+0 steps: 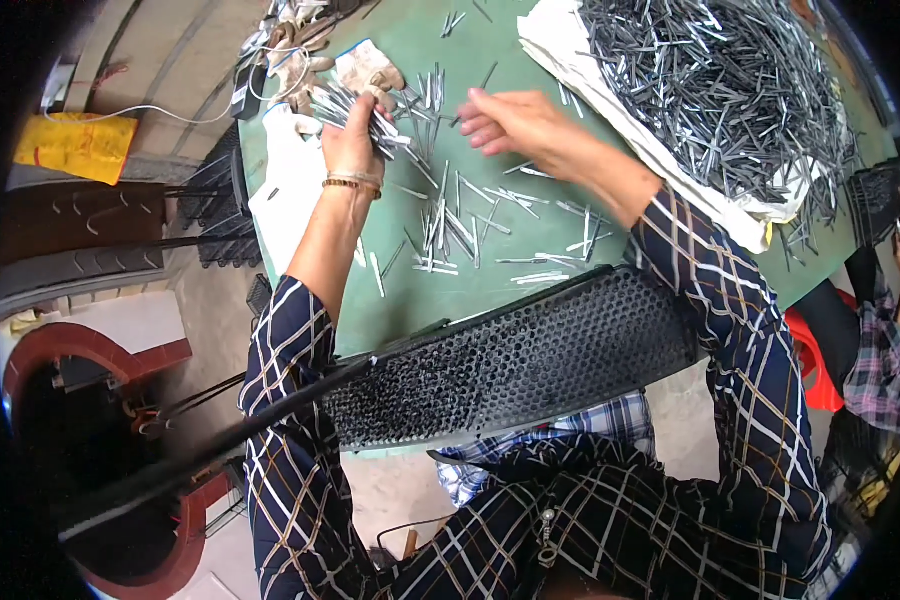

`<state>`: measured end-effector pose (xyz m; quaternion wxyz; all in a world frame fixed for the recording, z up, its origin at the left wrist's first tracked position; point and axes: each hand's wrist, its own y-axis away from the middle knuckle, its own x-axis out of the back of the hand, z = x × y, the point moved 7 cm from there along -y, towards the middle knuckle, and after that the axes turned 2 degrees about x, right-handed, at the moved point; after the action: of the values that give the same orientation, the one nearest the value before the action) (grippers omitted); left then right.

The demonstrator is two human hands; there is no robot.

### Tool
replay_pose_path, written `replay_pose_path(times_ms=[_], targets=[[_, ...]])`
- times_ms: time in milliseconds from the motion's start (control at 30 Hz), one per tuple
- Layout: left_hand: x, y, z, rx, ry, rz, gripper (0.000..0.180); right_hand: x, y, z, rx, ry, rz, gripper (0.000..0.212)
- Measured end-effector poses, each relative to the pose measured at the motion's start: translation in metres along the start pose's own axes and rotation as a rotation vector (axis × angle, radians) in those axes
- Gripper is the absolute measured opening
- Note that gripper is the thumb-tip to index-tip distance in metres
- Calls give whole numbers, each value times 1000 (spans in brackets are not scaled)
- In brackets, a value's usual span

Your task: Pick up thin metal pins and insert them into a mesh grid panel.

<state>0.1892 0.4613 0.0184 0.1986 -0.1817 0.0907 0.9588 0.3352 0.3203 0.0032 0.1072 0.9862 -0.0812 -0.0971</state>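
My left hand is closed around a bundle of thin metal strips, grey and silver, their ends fanning out past the thumb. To its right, my right hand hovers over the green table with fingers loosely bent and thumb apart; I see nothing clearly held in it. Loose strips lie scattered on the table below and between the hands. Along the near table edge lies a long, curved black plate full of small round holes, with a dark rod running from its left end toward the lower left.
A big heap of strips fills a white sack at the far right. Work gloves and a white cloth lie at the table's left. A round, red-rimmed opening is further left. Another person sits at the right.
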Motion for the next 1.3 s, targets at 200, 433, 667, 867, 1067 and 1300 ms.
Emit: replay_pose_path(times_ms=[200, 433, 667, 867, 1067, 1300], targets=[[-87, 34, 35, -406, -177, 72, 17, -43, -31, -10, -32, -1003, 271, 59], [-70, 32, 32, -356, -207, 38, 21, -73, -34, -34, 5, -1307, 260, 39], [-90, 45, 22, -345, -231, -31, 28, -58, -24, -32, 60, -1124, 387, 25], [-75, 34, 26, -311, -204, -4, 16, -66, -27, -37, 119, -1124, 343, 31], [-47, 12, 10, 229, 188, -100, 17, -68, -30, -34, 76, -1112, 303, 48], [-61, 46, 11, 498, 50, -434, 18, -42, -17, -30, -56, -865, 226, 63]])
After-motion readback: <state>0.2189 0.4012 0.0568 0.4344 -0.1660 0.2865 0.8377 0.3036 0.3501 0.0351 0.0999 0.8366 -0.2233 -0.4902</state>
